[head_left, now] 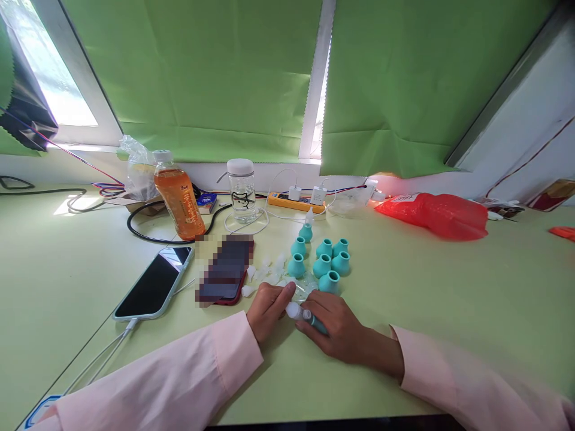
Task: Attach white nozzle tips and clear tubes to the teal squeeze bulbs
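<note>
Both of my hands meet low over the table. My right hand (335,323) is closed around a teal rubber bulb (318,324), mostly hidden under its fingers. At the bulb's neck, a whitish plastic tip (295,310) lies between the hands. My left hand (269,308) pinches at that tip with thumb and fingers; the exact grip is partly hidden. Just beyond stand several loose teal bulbs (322,266) with open necks upward. One more bulb (306,232) carries a clear pointed nozzle (309,216). Several loose translucent tips (272,276) are scattered left of the bulbs, beside a clear plastic bag (305,286).
A dark-screened phone (229,269) and a white-edged phone (155,284) on a cable lie to the left. Behind them stand an orange drink bottle (182,203) and a clear jar (242,194). An orange power strip (281,201) and a red plastic bag (433,215) are farther back.
</note>
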### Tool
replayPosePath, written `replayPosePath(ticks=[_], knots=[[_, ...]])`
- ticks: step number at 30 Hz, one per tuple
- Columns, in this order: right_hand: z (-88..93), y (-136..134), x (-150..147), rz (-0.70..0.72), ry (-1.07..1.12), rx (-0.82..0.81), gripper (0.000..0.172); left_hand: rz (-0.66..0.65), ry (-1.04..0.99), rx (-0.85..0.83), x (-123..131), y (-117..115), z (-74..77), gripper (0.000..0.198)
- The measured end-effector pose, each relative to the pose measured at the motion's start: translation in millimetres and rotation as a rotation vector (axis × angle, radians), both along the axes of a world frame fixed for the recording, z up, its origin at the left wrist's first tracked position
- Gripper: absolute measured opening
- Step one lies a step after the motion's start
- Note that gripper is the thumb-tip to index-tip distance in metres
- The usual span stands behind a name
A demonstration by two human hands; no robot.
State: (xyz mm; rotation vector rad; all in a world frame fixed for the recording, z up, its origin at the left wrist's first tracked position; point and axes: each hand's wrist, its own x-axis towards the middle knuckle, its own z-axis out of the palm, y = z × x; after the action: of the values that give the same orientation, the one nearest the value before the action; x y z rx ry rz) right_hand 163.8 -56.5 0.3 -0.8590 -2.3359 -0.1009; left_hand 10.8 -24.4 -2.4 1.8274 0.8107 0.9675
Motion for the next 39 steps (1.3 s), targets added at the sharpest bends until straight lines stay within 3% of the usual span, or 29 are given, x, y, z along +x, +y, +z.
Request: replayPosePath(ticks=[2, 4, 8, 11, 14, 17, 22, 27, 31, 39], knots=[[0.1, 0.1, 0.3, 0.010, -0.006, 0.033, 0.017, 0.025, -0.008, -0.053, 0.2, 1.6, -0.8, 0.045], [0.0, -0.1, 0.2, 0.013, 0.001, 0.044, 0.016, 0.068, 0.002, 0.051, -1.1, 3.8, 0.4, 0.045], [-0.2, -1.6, -0.4, 0.026, 0.046, -0.007, 0.014, 0.143, 0.160, 0.644, -6.8, 12.5, 5.1, 0.039], [0.4, -3.0, -0.1, 0.044, 0.081, -0.009, 0.013, 0.237, 0.404, 0.887, -8.0, 20.2, 5.2, 0.028], [1.4, -3.1, 1.3, 0.030, 0.090, 0.054, 0.013, 0.342, 0.563, 0.886, -5.3, 24.7, 3.0, 0.023], [1.9, -2.0, 3.5, -0.002, 0.074, 0.127, 0.016, 0.342, 0.571, 0.843, -4.3, 24.1, 2.8, 0.021], [0.4, -0.2, 7.4, -0.140, 0.048, 0.066, 0.022, 0.162, 0.268, 0.852, -10.4, 12.3, 7.9, 0.015], [-1.9, -0.9, 8.8, -0.178, 0.045, -0.095, 0.024, 0.022, 0.195, 1.023, -8.4, 3.6, 1.6, 0.032], [-3.0, -3.2, 8.0, -0.210, 0.137, -0.167, 0.031, 0.087, 0.196, 1.108, -3.7, 6.5, -5.9, 0.028], [-6.3, -1.2, 10.5, -0.211, 0.275, -0.196, 0.017, 0.177, 0.271, 1.214, -0.4, 7.5, 0.3, 0.024]])
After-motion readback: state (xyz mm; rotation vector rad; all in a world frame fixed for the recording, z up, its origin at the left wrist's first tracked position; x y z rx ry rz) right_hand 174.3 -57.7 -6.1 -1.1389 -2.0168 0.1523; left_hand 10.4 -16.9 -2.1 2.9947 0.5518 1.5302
